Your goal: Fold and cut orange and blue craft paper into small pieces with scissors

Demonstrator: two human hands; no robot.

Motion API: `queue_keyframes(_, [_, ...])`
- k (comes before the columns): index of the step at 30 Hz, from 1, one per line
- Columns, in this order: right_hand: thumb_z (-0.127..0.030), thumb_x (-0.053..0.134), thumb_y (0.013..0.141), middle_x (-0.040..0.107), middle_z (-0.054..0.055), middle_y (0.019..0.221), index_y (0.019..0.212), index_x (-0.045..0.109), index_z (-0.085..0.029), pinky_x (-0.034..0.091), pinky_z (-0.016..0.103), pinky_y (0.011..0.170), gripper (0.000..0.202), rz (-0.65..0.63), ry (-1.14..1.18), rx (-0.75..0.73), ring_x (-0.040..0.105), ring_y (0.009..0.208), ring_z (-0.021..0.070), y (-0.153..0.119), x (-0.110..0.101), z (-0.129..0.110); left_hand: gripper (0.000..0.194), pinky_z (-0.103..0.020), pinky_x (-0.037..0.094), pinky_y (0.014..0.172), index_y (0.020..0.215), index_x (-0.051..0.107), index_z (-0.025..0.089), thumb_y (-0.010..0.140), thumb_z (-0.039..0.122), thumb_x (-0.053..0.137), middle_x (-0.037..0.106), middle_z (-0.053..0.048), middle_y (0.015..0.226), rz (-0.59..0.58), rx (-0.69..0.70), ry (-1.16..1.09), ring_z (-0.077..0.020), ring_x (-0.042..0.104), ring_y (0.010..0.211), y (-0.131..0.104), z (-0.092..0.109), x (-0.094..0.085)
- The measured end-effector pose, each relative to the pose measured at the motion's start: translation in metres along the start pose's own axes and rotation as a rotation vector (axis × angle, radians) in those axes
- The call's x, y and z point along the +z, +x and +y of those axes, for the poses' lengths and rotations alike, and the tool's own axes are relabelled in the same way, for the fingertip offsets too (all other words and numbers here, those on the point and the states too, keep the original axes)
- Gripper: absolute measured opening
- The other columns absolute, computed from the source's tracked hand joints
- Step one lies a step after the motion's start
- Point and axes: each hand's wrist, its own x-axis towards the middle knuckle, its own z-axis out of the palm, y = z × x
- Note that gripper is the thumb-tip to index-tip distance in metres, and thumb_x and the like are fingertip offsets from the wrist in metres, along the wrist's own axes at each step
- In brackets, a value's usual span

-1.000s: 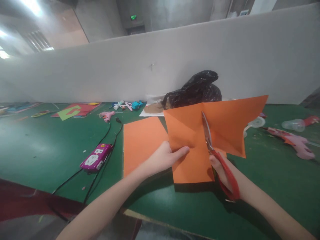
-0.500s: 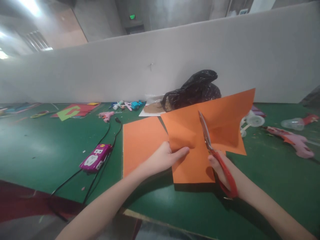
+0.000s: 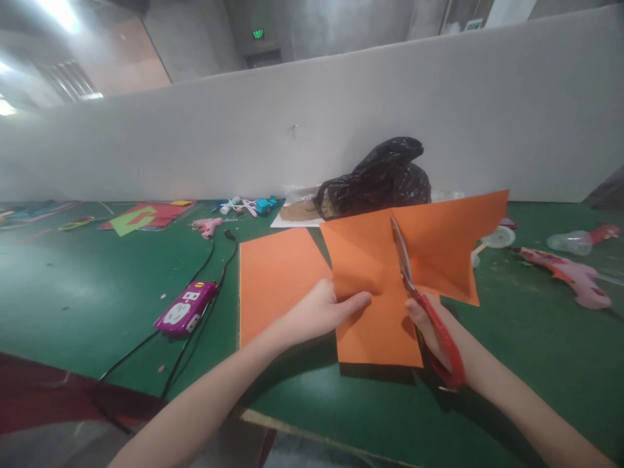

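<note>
An orange sheet of paper (image 3: 370, 331) is gripped by my left hand (image 3: 324, 309), thumb on top and the other fingers hidden beneath. My right hand (image 3: 433, 331) is closed round the red handles of the scissors (image 3: 446, 354). The metal blades straddle the sheet, with one blade lying over its face and the tip near the top edge. A cut runs up from the lower edge, and the part right of it bends upward. Another orange sheet (image 3: 273, 279) lies flat on the table to the left, partly under my left wrist.
Behind the paper sits a black plastic bag (image 3: 390, 172) against a white partition (image 3: 195, 136). A purple box with cables (image 3: 188, 309) lies left on the green table (image 3: 112, 279). One pink glue gun (image 3: 575, 273) lies right, another (image 3: 207, 226) farther back left.
The held paper has dropped slightly, and its top edge now sits lower, nearer the scissors' tip. The raised right part has tipped down and right. Both hands have barely moved.
</note>
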Motion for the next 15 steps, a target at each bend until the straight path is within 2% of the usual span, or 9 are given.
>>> queue_keyframes(3, [-0.086, 0.044, 0.08, 0.052, 0.0, 0.059, 0.069, 0.047, -0.026, 0.044, 0.032, 0.046, 0.062, 0.0, 0.0, -0.007, 0.052, 0.053, 0.0187, 0.002, 0.0, 0.005, 0.043, -0.036, 0.055, 0.091, 0.12, 0.068, 0.02, 0.092, 0.051, 0.059, 0.073, -0.006, 0.12, 0.0, -0.002, -0.005, -0.0251, 0.068, 0.108, 0.0, -0.001, 0.0])
queue_keyframes(8, [-0.085, 0.039, 0.083, 0.054, 0.001, 0.064, 0.073, 0.051, -0.025, 0.047, 0.033, 0.052, 0.062, 0.027, -0.052, -0.05, 0.054, 0.058, 0.02, 0.004, 0.001, 0.01, 0.043, -0.035, 0.055, 0.09, 0.12, 0.068, 0.02, 0.091, 0.051, 0.061, 0.074, -0.006, 0.117, 0.005, 0.003, -0.032, -0.0254, 0.068, 0.107, 0.002, -0.006, 0.001])
queue_keyframes(11, [-0.085, 0.039, 0.083, 0.056, 0.003, 0.067, 0.072, 0.05, -0.025, 0.052, 0.037, 0.061, 0.062, 0.027, -0.062, -0.118, 0.057, 0.063, 0.022, 0.002, 0.001, 0.009, 0.049, -0.035, 0.056, 0.084, 0.121, 0.068, 0.019, 0.088, 0.055, 0.062, 0.075, -0.007, 0.108, 0.017, -0.044, -0.043, -0.0268, 0.069, 0.102, 0.002, -0.011, 0.003])
queue_keyframes(15, [-0.078, 0.04, 0.089, 0.065, 0.007, 0.081, 0.088, 0.058, -0.025, 0.056, 0.044, 0.08, 0.056, 0.019, -0.038, -0.22, 0.064, 0.083, 0.0284, 0.001, 0.001, 0.007, 0.046, -0.034, 0.055, 0.086, 0.122, 0.068, 0.02, 0.089, 0.052, 0.062, 0.075, -0.006, 0.106, 0.002, -0.018, -0.025, -0.0268, 0.068, 0.104, 0.002, -0.012, 0.005])
